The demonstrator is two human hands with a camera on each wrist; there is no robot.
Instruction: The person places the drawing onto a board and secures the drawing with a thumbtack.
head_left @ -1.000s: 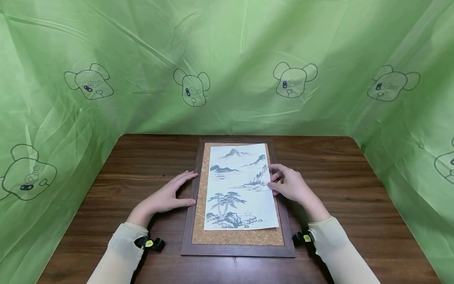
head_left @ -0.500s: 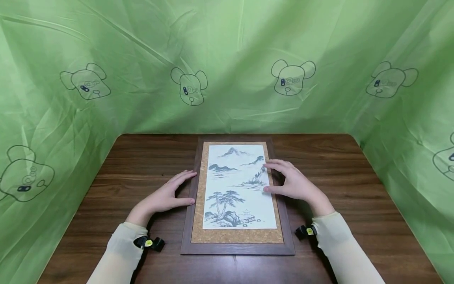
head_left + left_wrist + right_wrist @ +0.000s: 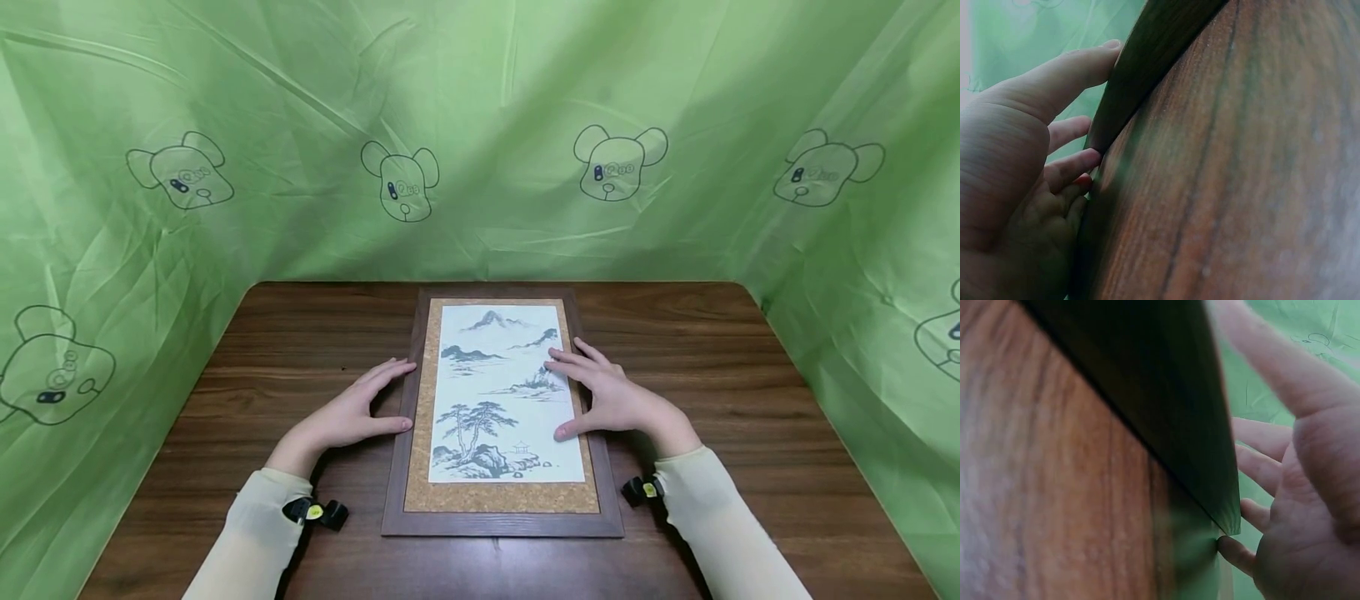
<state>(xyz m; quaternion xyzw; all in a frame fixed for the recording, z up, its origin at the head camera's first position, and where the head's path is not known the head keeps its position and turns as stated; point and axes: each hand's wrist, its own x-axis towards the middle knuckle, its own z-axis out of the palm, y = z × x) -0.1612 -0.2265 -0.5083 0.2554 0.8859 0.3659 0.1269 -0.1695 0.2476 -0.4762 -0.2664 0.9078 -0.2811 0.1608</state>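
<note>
A white sheet printed with an ink landscape (image 3: 480,383) lies flat on the cork panel of a dark wood-framed board (image 3: 502,525). My left hand (image 3: 345,417) rests against the frame's left side, thumb and fingertips spread along it; in the left wrist view its fingers touch the frame's side (image 3: 1141,75). From the right, my right hand (image 3: 618,400) reaches over the frame with its fingers apart, the thumb and some fingertips over the sheet's right part. Whether those tips press on the paper I cannot tell. The right wrist view shows the little finger low beside the frame's outer side (image 3: 1166,412).
The board lies on a brown wood-grain table (image 3: 712,333), its far end close to the table's back edge. Green fabric (image 3: 480,167) with bear-head outlines hangs behind and on both sides. Small black devices sit on both wrists, over pale sleeves (image 3: 720,517).
My right hand has let go of the sheet's right edge, and the sheet now lies flat. That hand has spread its fingers and moved inward over the paper. The left hand stays put.
</note>
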